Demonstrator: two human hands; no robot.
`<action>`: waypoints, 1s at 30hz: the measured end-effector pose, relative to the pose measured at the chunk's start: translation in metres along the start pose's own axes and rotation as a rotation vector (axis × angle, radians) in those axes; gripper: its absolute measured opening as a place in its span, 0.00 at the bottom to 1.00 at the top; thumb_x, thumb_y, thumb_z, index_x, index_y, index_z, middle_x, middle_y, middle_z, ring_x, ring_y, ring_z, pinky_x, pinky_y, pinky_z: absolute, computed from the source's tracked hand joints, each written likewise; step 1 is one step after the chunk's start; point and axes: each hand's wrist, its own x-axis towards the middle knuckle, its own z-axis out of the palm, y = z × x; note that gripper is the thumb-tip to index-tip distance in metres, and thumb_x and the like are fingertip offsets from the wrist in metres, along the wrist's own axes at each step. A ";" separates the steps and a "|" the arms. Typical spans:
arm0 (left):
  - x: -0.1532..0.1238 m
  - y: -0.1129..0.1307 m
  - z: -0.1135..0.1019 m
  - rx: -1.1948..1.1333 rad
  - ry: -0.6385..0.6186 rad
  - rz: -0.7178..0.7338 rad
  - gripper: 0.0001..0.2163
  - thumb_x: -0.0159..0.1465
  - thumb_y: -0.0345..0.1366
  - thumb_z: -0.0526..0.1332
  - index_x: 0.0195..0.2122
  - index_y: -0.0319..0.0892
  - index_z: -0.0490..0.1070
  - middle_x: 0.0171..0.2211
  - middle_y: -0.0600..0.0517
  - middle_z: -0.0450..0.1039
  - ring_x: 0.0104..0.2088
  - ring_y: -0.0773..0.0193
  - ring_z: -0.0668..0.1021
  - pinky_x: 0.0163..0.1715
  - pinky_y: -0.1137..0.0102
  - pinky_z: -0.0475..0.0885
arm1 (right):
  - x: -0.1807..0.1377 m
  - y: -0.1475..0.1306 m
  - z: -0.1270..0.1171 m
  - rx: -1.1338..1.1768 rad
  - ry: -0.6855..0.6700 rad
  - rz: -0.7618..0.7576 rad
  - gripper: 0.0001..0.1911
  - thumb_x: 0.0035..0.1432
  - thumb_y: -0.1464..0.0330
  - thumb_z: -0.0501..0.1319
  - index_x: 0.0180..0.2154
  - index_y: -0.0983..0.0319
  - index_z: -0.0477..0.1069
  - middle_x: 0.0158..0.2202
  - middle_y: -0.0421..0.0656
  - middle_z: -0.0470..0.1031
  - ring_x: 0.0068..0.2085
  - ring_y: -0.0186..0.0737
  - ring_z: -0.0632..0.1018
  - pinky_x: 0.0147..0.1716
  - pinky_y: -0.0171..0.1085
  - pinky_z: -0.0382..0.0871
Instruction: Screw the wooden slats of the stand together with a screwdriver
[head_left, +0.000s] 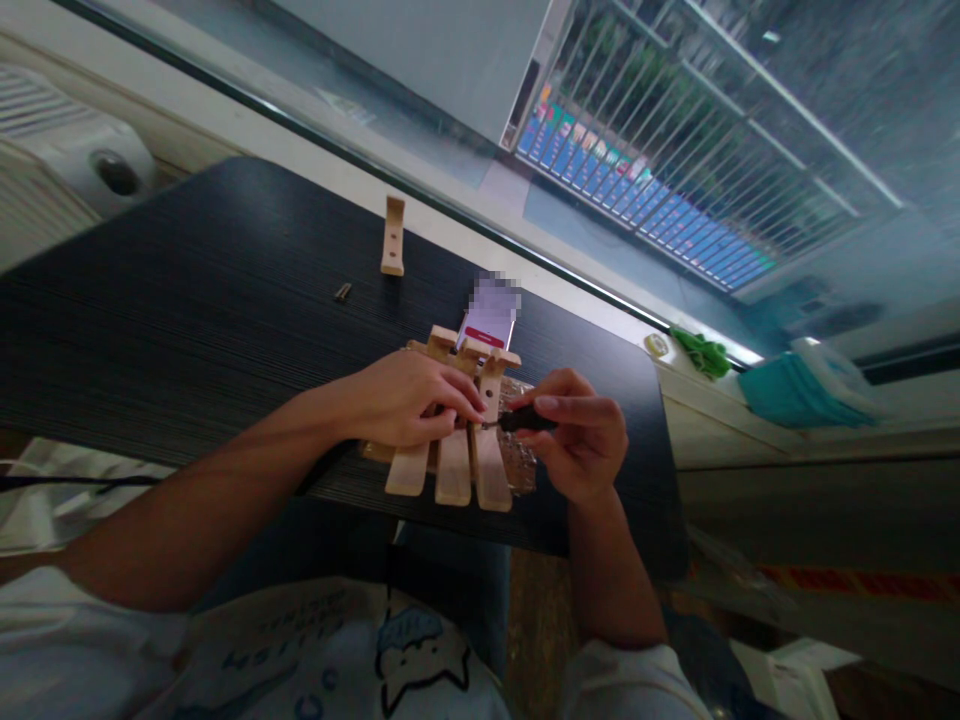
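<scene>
Left hand [409, 400]: lies palm down over the left part of the wooden frame [454, 470]. The fingers are curled, and thumb and forefinger are closed on one of its short uprights. The forearm crosses the worktop's near edge.

Right hand [581, 435]: closed around a small dark-handled screwdriver [525, 420], pinched between thumb and the first fingers. The shaft lies level and points left. Its tip meets the right-hand upright of the frame, just beside the left fingertips.

Wooden frame: three pale slats side by side, with notched uprights at their far ends. It lies flat on the dark worktop [187, 330], at the near edge and towards the right-hand side. The slat ends reach about to that edge.

Plastic bag [521, 462]: clear and crinkled, under the right side of the frame and below the right hand. Contents too small to tell.

Phone [489, 322]: just behind the frame, with the screen lit and partly blurred.

Loose wooden piece [392, 236]: near the far edge, well apart from the frame. A small dark screw [343, 291] lies near it, on its left.

Beyond the right edge, a green cloth [701, 352] and a teal bundle [795, 390] sit on the window sill [750, 420].
</scene>
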 end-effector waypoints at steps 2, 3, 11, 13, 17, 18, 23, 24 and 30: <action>0.000 0.000 0.000 -0.012 0.007 0.002 0.16 0.58 0.27 0.56 0.42 0.44 0.81 0.46 0.55 0.80 0.41 0.65 0.81 0.40 0.76 0.71 | -0.001 0.001 0.000 0.004 0.002 0.002 0.21 0.56 0.70 0.66 0.50 0.50 0.68 0.34 0.37 0.75 0.30 0.34 0.75 0.24 0.34 0.71; 0.000 0.000 0.000 -0.016 0.010 0.006 0.16 0.58 0.27 0.56 0.41 0.44 0.81 0.46 0.55 0.80 0.40 0.66 0.81 0.40 0.75 0.71 | -0.001 0.001 0.000 0.007 0.004 0.005 0.21 0.55 0.70 0.66 0.50 0.49 0.68 0.33 0.37 0.74 0.31 0.34 0.75 0.24 0.35 0.71; 0.000 0.001 0.000 -0.025 0.016 0.011 0.16 0.59 0.28 0.55 0.41 0.44 0.81 0.45 0.54 0.80 0.39 0.66 0.81 0.39 0.76 0.71 | -0.001 0.001 0.001 0.013 0.020 -0.015 0.25 0.53 0.72 0.68 0.51 0.49 0.68 0.33 0.37 0.73 0.30 0.34 0.73 0.24 0.34 0.70; 0.000 0.001 0.000 -0.024 0.018 0.013 0.16 0.59 0.27 0.56 0.41 0.44 0.81 0.45 0.54 0.80 0.39 0.66 0.81 0.39 0.76 0.71 | -0.002 0.001 0.001 0.010 0.025 -0.015 0.26 0.53 0.73 0.68 0.52 0.49 0.68 0.34 0.37 0.73 0.31 0.34 0.74 0.25 0.34 0.70; 0.000 0.001 -0.001 -0.007 0.012 0.005 0.17 0.58 0.26 0.56 0.41 0.44 0.81 0.46 0.55 0.80 0.40 0.66 0.81 0.40 0.76 0.71 | -0.003 0.002 0.001 0.009 0.002 -0.022 0.27 0.54 0.72 0.67 0.54 0.50 0.67 0.37 0.39 0.75 0.35 0.35 0.76 0.27 0.35 0.74; 0.000 0.001 -0.001 -0.003 0.003 0.004 0.17 0.57 0.26 0.56 0.41 0.44 0.81 0.46 0.55 0.80 0.40 0.66 0.81 0.40 0.76 0.71 | -0.003 0.002 0.000 0.012 -0.017 -0.024 0.26 0.55 0.72 0.66 0.54 0.50 0.67 0.38 0.40 0.75 0.36 0.36 0.77 0.29 0.36 0.75; 0.000 0.001 -0.001 0.014 -0.024 0.006 0.16 0.58 0.27 0.57 0.43 0.45 0.81 0.48 0.54 0.79 0.44 0.64 0.81 0.43 0.75 0.70 | -0.002 -0.006 0.000 0.039 -0.097 0.030 0.20 0.63 0.71 0.56 0.55 0.52 0.67 0.47 0.44 0.77 0.45 0.40 0.79 0.38 0.43 0.78; 0.000 0.000 -0.001 0.014 -0.023 0.005 0.16 0.58 0.27 0.57 0.43 0.45 0.81 0.48 0.54 0.79 0.44 0.64 0.80 0.44 0.75 0.70 | -0.002 -0.007 0.000 0.056 -0.102 0.045 0.20 0.63 0.72 0.55 0.55 0.52 0.67 0.48 0.45 0.78 0.46 0.40 0.80 0.39 0.43 0.78; 0.000 0.000 -0.001 0.002 -0.028 0.002 0.17 0.58 0.27 0.56 0.42 0.43 0.81 0.47 0.54 0.79 0.41 0.65 0.80 0.40 0.76 0.69 | -0.004 -0.006 0.001 0.113 -0.102 0.099 0.19 0.62 0.73 0.57 0.54 0.54 0.67 0.44 0.45 0.81 0.42 0.40 0.81 0.39 0.44 0.78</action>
